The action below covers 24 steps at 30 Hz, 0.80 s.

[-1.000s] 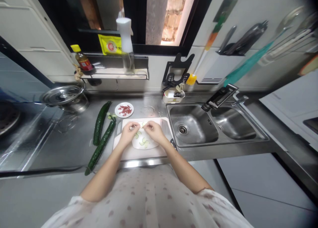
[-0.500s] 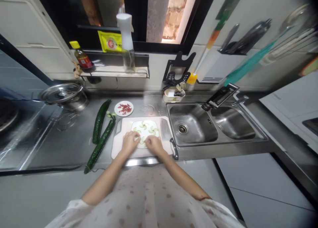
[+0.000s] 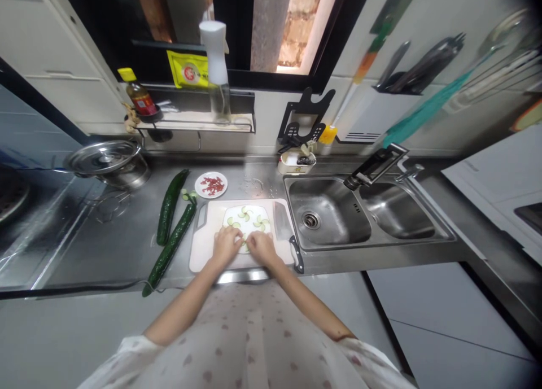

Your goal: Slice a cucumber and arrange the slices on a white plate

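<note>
A white cutting board [image 3: 203, 248] lies on the steel counter in front of me. On it sits a white plate [image 3: 248, 211] with several thin cucumber slices [image 3: 259, 223]. My left hand [image 3: 226, 245] and my right hand [image 3: 260, 247] rest side by side at the near rim of the plate, fingers curled and pinched over slices there. What the fingertips hold is too small to make out. A cleaver [image 3: 284, 231] with a black handle lies on the board's right edge, beside my right hand.
Two whole cucumbers [image 3: 169, 236] lie left of the board. A small dish of red pieces [image 3: 211, 184] sits behind it. A lidded steel pot [image 3: 108, 162] stands far left. The double sink [image 3: 334, 214] with faucet [image 3: 375, 166] is right. Shelf with bottles [image 3: 214, 67] behind.
Both hands drew back from the far side of the plate to its near rim, uncovering the slices. The left hand has since edged a little to the right.
</note>
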### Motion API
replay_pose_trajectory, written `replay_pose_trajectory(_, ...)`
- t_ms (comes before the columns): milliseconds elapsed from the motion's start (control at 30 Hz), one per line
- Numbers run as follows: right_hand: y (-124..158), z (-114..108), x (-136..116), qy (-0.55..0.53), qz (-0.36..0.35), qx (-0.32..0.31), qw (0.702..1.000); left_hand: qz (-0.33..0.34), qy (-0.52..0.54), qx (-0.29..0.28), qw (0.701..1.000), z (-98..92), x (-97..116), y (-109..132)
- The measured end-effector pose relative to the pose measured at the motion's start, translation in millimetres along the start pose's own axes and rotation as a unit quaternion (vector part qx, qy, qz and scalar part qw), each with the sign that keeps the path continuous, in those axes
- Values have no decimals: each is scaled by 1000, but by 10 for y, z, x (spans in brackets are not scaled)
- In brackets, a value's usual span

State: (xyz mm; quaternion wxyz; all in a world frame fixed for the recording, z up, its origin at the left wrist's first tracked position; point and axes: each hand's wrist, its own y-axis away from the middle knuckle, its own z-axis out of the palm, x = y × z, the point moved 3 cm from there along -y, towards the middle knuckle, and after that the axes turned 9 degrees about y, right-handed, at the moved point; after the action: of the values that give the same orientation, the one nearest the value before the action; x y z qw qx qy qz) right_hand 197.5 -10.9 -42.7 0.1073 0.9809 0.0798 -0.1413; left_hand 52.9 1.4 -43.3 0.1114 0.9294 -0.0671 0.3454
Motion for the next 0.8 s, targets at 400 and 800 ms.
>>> replay_pose_trajectory(400,-6,-4,-59,44,2,-19,999,-2,-28,-8,1000,18,43,5)
replay_pose_trajectory(800,-10,-5,-45,31,21,-27,999,8,-40,-6,999,54,53,3)
